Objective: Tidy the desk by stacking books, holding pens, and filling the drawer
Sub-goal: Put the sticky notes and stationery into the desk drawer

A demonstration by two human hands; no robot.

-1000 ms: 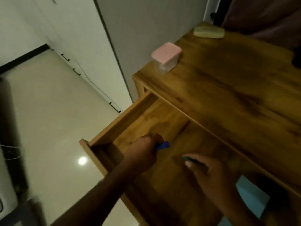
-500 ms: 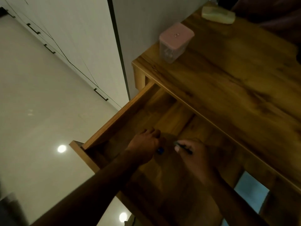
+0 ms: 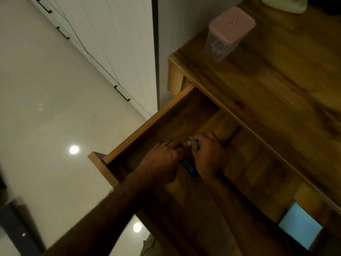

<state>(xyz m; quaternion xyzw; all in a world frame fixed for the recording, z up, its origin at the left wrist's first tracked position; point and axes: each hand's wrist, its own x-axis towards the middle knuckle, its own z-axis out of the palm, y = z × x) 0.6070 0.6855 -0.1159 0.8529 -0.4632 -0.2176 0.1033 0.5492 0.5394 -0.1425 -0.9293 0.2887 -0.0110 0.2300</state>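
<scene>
My hands have drawn together inside the drawer (image 3: 147, 126): left hand (image 3: 162, 161) grips blue pen (image 3: 188, 168), right hand (image 3: 208, 156) pinches dark pen (image 3: 193, 142); both nearly stowed.

I'm seeing wood all over. The tabletop (image 3: 276, 85) is warm brown with strong dark grain and a soft satin sheen, and it looks smooth. The drawer (image 3: 147, 124) has the same wood look on its walls and bottom, duller in the shade. The floor (image 3: 46, 135) is pale and high gloss, mirroring round lights. The cabinet fronts (image 3: 103, 34) read as flat matt white, and their handles (image 3: 121, 93) are dark and metal-looking. The container (image 3: 219, 45) is clear plastic, slightly cloudy, with a matt pink plastic lid (image 3: 232, 23). The blue pen (image 3: 188, 168) is glossy plastic. The darker pen (image 3: 194, 143) is too blurred for me to judge. The pale blue sheet (image 3: 299, 224) looks like matt paper or card.
</scene>
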